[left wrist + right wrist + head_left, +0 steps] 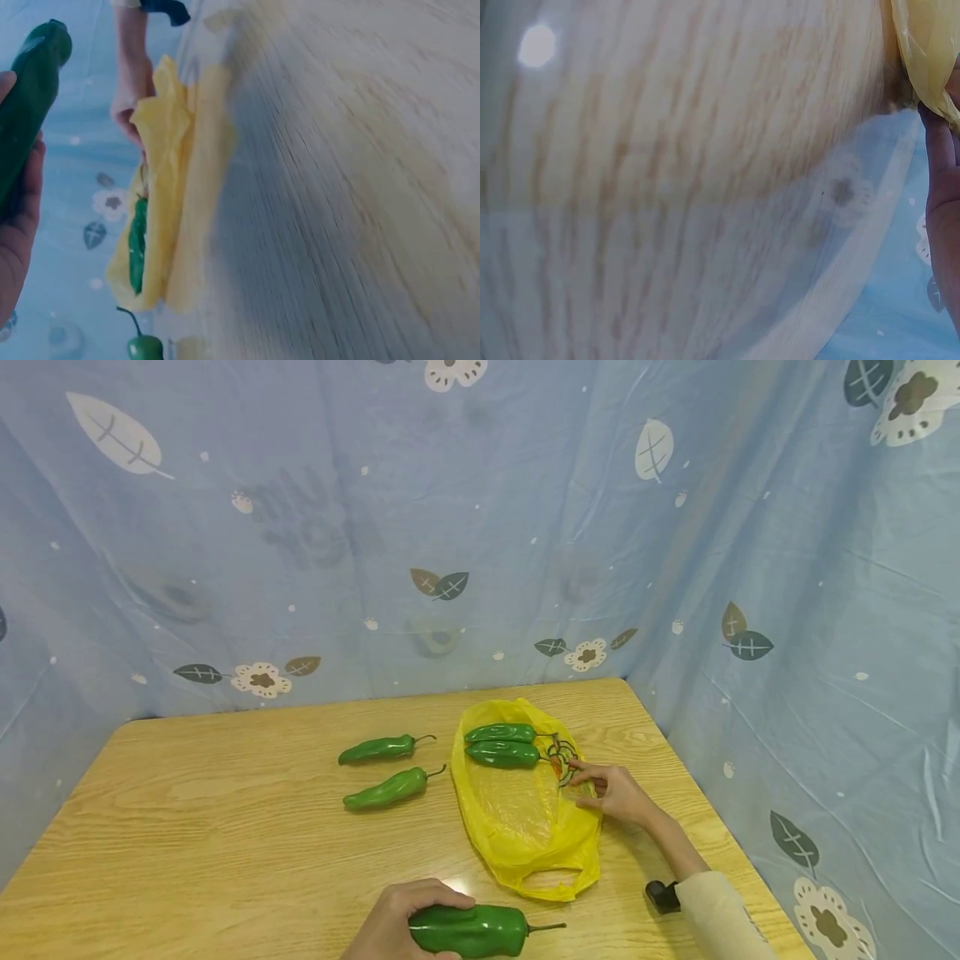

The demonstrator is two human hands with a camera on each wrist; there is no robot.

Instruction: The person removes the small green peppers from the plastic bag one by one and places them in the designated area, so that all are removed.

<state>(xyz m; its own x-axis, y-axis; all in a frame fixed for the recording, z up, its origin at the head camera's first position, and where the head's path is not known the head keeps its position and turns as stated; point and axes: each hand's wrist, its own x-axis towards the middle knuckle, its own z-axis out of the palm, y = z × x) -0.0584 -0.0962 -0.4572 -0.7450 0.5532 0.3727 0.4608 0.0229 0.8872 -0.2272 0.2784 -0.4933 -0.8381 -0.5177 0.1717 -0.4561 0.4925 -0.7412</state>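
My left hand (397,914) grips a large green pepper (480,932) near the table's front edge, its stem pointing right. The same pepper (31,97) shows at the upper left of the left wrist view. To the right, my right hand (617,795) pinches the side of a yellow plastic bag (504,852), which lies with its mouth spread. In the right wrist view, fingers (939,150) lie on either side of the bag's edge (930,60). Two green peppers (502,754) rest side by side inside the bag, stems toward my right hand.
Left of the bag, two more green peppers (390,789) lie on the wooden table (225,827), stems to the right. A blue patterned curtain (360,527) hangs behind the table and along its right side. Dark curved lines and red marks show inside the bag's right side.
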